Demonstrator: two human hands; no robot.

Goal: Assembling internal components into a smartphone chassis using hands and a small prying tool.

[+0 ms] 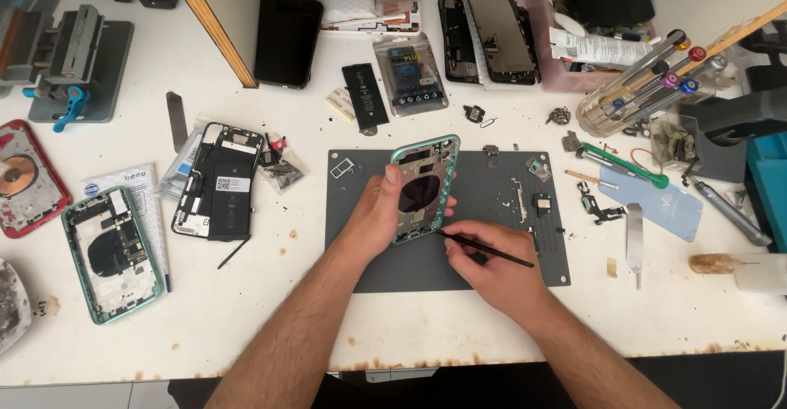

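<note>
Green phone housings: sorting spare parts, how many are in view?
2. One green phone housing is held by the left hand over the grey mat; another green housing lies at the table's left. More may be hidden.

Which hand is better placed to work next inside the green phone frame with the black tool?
Probably the right hand: it holds the thin black tool, tip at the green phone frame, which the left hand steadies.

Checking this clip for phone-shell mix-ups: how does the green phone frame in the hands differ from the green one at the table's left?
The held green frame is tilted up over the grey mat, gripped by the left hand, while the right hand works a thin black tool at its edge. The left green frame lies flat on the white table, untouched. The held one looks emptier inside. Both are green-rimmed and opened.
</note>
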